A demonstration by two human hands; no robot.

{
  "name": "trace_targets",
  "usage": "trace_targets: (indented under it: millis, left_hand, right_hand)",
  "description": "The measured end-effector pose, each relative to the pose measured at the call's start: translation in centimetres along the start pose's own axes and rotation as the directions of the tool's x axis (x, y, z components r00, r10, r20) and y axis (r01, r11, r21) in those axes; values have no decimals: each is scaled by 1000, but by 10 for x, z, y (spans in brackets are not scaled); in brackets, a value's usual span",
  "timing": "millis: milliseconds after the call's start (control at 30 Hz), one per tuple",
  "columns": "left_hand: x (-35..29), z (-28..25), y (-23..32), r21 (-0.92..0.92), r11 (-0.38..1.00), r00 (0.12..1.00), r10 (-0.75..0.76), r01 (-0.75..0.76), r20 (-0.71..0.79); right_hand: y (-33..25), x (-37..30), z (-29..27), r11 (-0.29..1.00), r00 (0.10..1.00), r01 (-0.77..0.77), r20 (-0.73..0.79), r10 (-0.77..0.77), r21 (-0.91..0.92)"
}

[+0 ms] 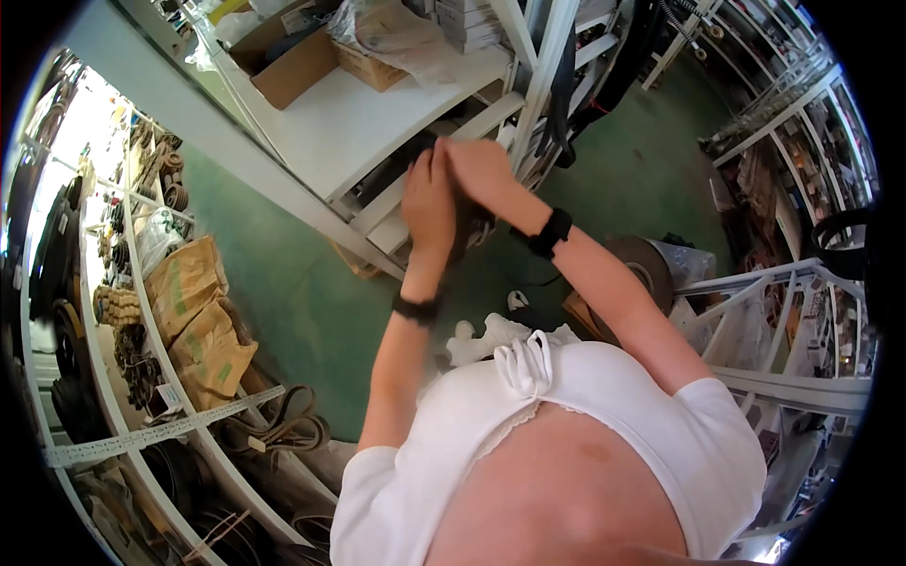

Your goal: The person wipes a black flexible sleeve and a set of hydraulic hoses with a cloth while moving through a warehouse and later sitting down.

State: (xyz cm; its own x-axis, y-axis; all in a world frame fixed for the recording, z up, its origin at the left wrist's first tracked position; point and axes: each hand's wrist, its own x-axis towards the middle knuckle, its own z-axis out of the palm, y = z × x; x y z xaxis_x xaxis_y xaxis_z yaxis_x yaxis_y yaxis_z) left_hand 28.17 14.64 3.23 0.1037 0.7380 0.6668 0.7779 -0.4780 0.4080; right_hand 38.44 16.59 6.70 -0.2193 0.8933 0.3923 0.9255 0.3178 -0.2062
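Observation:
Both of my hands meet at the front edge of a white metal shelf. My left hand (429,208) is upright with its fingers bent together near the shelf's edge. Beside it, my right hand (479,172) is closed, its fingertips turned in toward the left one. A dark brown, blurred thing (462,231) hangs between and below the hands; its kind cannot be made out. The hands hide most of it. Behind them is the white shelf board (335,137), with dark items in the gap under it. Each wrist wears a black band.
On the shelf stand an open cardboard box (293,71) and a plastic-wrapped carton (373,66). Racks with belts (283,429) and brown paper packages (193,311) line the left. At right are more racks and a large round dark roll (637,274) on the green floor (293,283).

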Motion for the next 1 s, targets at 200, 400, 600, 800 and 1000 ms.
trace_targets:
  millis: [200,400,600,800,1000]
  left_hand:
    - [61,67,28,-236,946,971,236,-224,26]
    - [-6,110,47,-498,866,962,173,-45,212]
    - [-79,106,48,-590,773,812,180,232,556]
    - [-60,85,65,-406,861,633,134,307,763]
    - [-18,87,100,-421,906,604,309,48,735]
  right_hand:
    - [81,3,-4,958,977,-212,-61,204,-192]
    - [108,-74,10,918,926,-356,62,371,-177]
    - [84,-166,16,894,888,-449,110,447,-8]
    - [81,-173,-12,898,907,-421,84,413,131]
    - [97,-179,-33,780,806,-568,-17,592,264]
